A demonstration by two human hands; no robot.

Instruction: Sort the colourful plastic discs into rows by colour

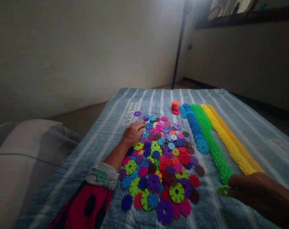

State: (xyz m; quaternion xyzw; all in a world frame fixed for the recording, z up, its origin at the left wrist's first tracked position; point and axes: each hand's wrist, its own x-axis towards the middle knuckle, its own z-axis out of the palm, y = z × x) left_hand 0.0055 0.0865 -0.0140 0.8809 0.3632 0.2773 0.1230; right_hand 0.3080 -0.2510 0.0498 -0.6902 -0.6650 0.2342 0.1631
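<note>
On the striped cloth [106,133] lie a mixed pile of discs [167,176] and a green row [207,138].
Near right, the right hand [251,187] pinches a light-green disc [223,190] by the row's near end; at the pile's far left edge rests the left hand [134,132], whether clasping anything I cannot tell.

Light is dim, with glare high on the wall [99,44].

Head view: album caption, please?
Left hand at the disc pile; right hand holding a green disc by the green row.
</note>
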